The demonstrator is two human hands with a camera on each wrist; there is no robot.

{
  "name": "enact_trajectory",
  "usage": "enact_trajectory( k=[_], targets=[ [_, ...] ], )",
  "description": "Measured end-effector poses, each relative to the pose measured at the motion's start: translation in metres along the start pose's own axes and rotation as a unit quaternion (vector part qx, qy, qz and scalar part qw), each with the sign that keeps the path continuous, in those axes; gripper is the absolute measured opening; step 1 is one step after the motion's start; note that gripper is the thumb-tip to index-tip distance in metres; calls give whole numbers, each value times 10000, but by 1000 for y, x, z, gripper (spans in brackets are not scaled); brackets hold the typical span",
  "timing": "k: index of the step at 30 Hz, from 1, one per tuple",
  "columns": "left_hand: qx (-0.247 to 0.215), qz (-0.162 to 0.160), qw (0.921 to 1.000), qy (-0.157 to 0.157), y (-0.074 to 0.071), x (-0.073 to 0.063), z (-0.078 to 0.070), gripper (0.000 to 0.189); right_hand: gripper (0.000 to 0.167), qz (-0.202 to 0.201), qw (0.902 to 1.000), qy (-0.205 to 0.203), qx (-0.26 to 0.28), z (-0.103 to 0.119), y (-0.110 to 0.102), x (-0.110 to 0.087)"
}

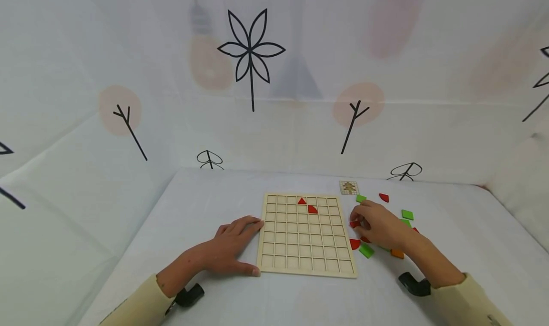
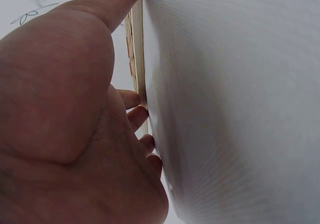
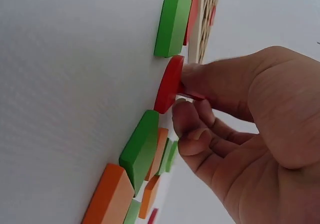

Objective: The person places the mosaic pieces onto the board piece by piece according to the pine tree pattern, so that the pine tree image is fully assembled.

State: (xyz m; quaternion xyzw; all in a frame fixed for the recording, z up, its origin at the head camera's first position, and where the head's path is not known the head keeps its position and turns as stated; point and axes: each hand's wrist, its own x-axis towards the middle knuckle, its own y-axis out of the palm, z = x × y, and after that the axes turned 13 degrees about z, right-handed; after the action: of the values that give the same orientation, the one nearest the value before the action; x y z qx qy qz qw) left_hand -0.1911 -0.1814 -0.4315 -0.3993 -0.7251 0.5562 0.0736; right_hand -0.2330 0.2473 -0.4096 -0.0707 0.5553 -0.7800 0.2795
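Observation:
A pale wooden grid board (image 1: pixel 292 249) lies flat on the white table. In its upper rows sit a red triangle (image 1: pixel 302 201) and a red piece with one rounded corner (image 1: pixel 312 209). My left hand (image 1: pixel 231 247) rests at the board's left edge, fingers extended and thumb near the lower corner. Just past the right edge, my right hand (image 1: pixel 379 223) pinches a small red piece (image 3: pixel 192 93) between thumb and fingers. Close by those fingertips stands another red piece (image 3: pixel 170 84) with a curved side, and a red half-round piece (image 1: pixel 355 244) lies beside the board.
Loose green pieces (image 1: pixel 407 214), red pieces (image 1: pixel 383 198) and an orange piece (image 1: pixel 397 253) are scattered around my right hand. A small pattern card (image 1: pixel 349 188) lies beyond the board's far right corner. Behind the table hangs a white printed cloth (image 1: pixel 291 140).

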Motion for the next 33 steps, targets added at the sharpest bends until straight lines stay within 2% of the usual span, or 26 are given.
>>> enact_trajectory(
  k=[12,17,27,33],
  targets=[
    [-33,31,10000,4,-1,-1,0,113,19,-73,9985,-516,170,1,-2,2],
    [-74,33,10000,-9,-2,-2,0,113,25,-91,9975,-685,148,6,-6,5],
    [-99,54,9999,-43,0,0,1,113,12,-139,9968,-696,357,27,-11,21],
    [-54,34,10000,-34,0,0,1,113,13,-212,9958,-675,577,36,-11,35]
  ],
)
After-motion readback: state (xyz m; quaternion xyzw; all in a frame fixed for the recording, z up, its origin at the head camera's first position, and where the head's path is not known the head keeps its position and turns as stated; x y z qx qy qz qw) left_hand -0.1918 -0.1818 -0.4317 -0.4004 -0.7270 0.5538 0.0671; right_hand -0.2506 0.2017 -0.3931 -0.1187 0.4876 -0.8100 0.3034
